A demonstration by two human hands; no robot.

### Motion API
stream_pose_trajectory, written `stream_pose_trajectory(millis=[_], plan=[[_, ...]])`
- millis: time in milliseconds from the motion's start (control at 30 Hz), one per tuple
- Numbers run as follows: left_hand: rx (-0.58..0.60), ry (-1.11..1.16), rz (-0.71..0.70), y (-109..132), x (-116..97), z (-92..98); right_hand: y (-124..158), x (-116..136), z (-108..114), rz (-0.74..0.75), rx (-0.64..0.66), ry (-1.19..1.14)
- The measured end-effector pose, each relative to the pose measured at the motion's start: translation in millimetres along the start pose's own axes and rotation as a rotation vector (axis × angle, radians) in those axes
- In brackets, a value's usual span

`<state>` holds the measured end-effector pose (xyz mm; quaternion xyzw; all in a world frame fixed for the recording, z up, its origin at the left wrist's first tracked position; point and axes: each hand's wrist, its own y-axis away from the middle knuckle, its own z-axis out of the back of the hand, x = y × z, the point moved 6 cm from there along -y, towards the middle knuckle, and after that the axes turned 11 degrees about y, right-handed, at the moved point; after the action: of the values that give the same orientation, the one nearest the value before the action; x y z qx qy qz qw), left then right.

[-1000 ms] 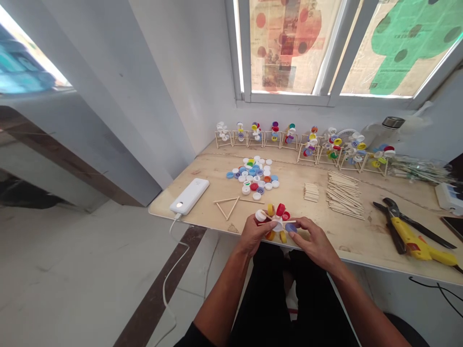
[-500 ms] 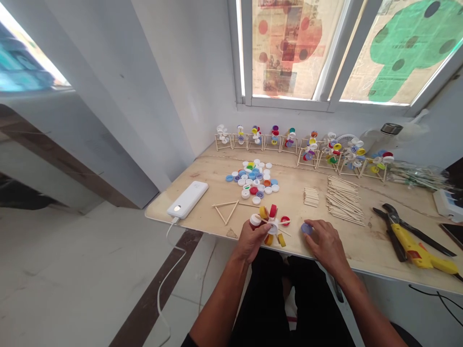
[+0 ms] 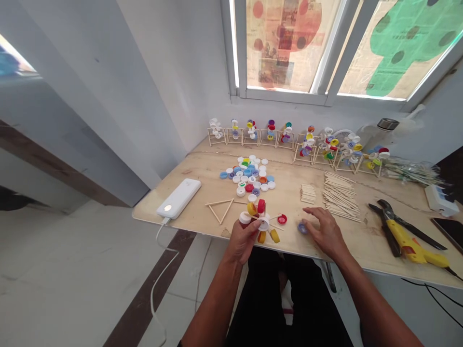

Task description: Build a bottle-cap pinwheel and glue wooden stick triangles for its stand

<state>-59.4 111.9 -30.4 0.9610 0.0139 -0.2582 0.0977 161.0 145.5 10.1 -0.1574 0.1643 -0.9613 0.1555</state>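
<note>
My left hand (image 3: 243, 240) is closed round a small wheel of bottle caps on wooden sticks (image 3: 261, 221), held just above the table's front edge. Its hub is white, with red, yellow and white caps on the spokes. My right hand (image 3: 323, 231) lies on the table to the right, fingers spread and flat. A blue-purple cap (image 3: 302, 228) rests by its thumb and fingertips. One red cap (image 3: 282, 219) lies on the table between the two hands.
A pile of loose caps (image 3: 249, 177) and a stick triangle (image 3: 220, 209) lie on the plywood table (image 3: 202, 168). Stick bundles (image 3: 340, 195), yellow-handled pliers (image 3: 405, 231), a white power bank (image 3: 179, 197) and a back row of finished cap wheels (image 3: 296, 142) are also here.
My right hand let go of the wheel, moved right and set the blue-purple cap on the table. The left hand kept the wheel. The camera view shifted slightly.
</note>
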Motion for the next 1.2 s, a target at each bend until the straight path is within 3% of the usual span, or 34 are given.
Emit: stream_pose_trajectory(millis=[200, 367, 500, 667, 900, 1067, 1200], plan=[[-0.038, 0.010, -0.004, -1.7, -1.9, 6.3, -73.5, 38.6, -6.9, 0.125, 0.028, 0.008], [-0.032, -0.014, 0.014, -0.6, -3.2, 3.8, -130.9, 62.8, -42.8, 0.110, 0.127, 0.123], [-0.001, -0.009, 0.023, -0.1, -5.5, -1.1, -154.3, 75.2, -67.7, 0.104, 0.152, 0.177], [0.034, -0.004, 0.038, 0.3, -6.1, -2.6, -164.9, 82.4, -83.1, 0.091, 0.151, 0.233], [0.056, -0.010, 0.021, 0.6, -8.1, -4.7, -168.5, 86.4, -86.4, 0.076, 0.095, 0.229], [0.037, -0.018, 0.027, 0.0, -7.4, -2.3, -161.8, 78.3, -69.5, 0.049, 0.037, 0.161], [0.011, -0.004, 0.032, -1.4, -4.4, 3.5, -129.7, 58.3, -38.0, 0.058, 0.029, 0.091]])
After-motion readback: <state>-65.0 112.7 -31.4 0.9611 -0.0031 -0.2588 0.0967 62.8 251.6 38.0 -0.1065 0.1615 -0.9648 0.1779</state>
